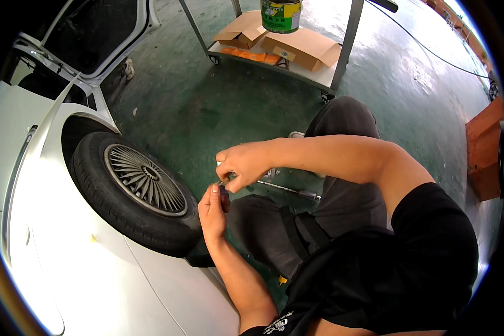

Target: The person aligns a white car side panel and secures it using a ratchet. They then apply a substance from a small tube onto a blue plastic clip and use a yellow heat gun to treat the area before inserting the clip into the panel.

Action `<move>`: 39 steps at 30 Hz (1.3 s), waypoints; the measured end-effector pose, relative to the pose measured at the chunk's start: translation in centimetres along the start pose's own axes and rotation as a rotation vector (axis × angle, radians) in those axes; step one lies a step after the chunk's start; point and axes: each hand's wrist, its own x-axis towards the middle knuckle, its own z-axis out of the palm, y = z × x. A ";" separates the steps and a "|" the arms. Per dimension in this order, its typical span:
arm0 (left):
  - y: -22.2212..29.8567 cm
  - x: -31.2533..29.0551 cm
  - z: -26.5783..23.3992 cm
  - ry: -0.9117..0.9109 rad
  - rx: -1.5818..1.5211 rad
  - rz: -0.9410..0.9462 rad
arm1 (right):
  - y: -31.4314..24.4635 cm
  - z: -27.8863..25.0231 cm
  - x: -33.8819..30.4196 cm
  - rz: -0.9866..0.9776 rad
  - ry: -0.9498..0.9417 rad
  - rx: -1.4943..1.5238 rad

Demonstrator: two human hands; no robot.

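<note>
My left hand [211, 211] and my right hand [245, 163] meet in front of the car's wheel, fingertips close together. Between them is a small dark piece [224, 191], mostly hidden by the fingers; its kind cannot be made out. Both hands are closed in a pinch around it. Just to their left is the black tyre [92, 179] with its many-spoked grey rim [145, 178]. A metal bar tool with a thick, socket-like end [305, 195] lies beyond my right wrist, beside my leg.
The white car body [95, 269] fills the left side, with a door [98, 39] standing open. Ahead, a wheeled trolley [333, 78] carries a green-and-yellow can [281, 17], cardboard boxes [302, 50] and orange packets [252, 55]. An orange-brown block [483, 151] stands right; a cable [425, 46] crosses behind.
</note>
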 end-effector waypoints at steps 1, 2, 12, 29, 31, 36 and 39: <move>0.0 0.1 0.0 -0.014 0.005 0.001 | -0.6 -0.2 0.0 0.024 -0.007 -0.014; 0.1 0.1 0.0 -0.026 0.010 0.002 | -0.8 -0.3 0.0 0.048 -0.015 -0.028; -0.2 0.2 1.2 0.085 0.114 0.105 | 1.1 1.7 1.4 -0.019 0.020 0.135; -0.1 0.3 4.5 0.428 -0.136 0.228 | -1.0 3.0 1.7 0.035 0.396 0.357; 0.2 0.2 4.8 0.481 -0.169 0.228 | -1.3 3.1 1.7 0.054 0.400 0.382; 0.5 0.2 5.4 0.533 -0.233 0.249 | -2.4 3.1 1.4 0.190 0.372 0.654; 0.7 0.2 5.3 0.505 -0.180 0.234 | -2.1 3.2 1.2 0.253 0.296 0.752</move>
